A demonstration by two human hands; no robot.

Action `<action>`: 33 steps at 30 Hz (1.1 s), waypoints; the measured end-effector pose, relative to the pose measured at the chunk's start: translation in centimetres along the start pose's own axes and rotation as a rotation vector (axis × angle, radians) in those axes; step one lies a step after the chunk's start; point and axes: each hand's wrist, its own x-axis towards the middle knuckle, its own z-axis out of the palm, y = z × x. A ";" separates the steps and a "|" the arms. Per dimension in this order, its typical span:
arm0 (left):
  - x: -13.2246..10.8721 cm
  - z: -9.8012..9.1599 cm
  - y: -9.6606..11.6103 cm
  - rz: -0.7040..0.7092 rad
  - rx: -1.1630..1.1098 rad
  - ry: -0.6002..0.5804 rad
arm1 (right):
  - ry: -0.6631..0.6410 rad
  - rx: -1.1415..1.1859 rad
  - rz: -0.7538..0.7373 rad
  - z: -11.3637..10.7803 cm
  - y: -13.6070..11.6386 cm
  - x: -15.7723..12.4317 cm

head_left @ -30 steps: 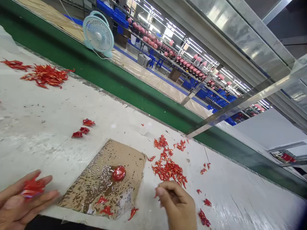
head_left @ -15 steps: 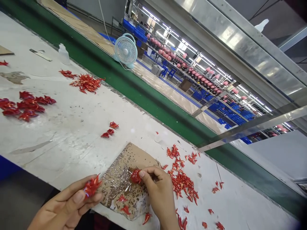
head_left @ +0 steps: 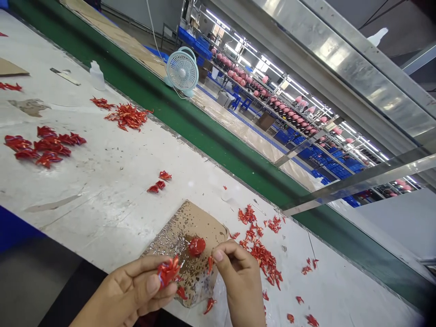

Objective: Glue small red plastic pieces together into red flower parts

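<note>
White workbench (head_left: 85,218), left hand (head_left: 131,290) gripping red petal cluster (head_left: 168,271) (glossy, blue at its base)

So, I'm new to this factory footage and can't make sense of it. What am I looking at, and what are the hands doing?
This view comes from a camera worn on a person's head, looking down at their own two hands. The left hand holds a shiny red cluster of petal-like pieces. The right hand is pinched closed beside a small red piece; I cannot tell whether it holds it. On the white bench lie a stained cardboard sheet with a glossy red blob on it, and heaps of small red pieces. Farther off stand a fan and shelves of pink items.
</note>
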 end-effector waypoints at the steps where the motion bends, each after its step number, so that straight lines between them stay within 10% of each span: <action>1: -0.1 0.8 0.1 -0.038 0.015 -0.036 | -0.009 0.040 -0.035 -0.1 -0.2 -0.4; 9: -1.7 6.1 0.5 -0.197 0.149 -0.309 | -0.130 0.196 -0.156 0.1 -1.0 -2.7; 33: -0.8 4.9 -2.2 -0.178 0.121 -0.443 | -0.070 0.139 -0.288 0.1 0.7 -4.0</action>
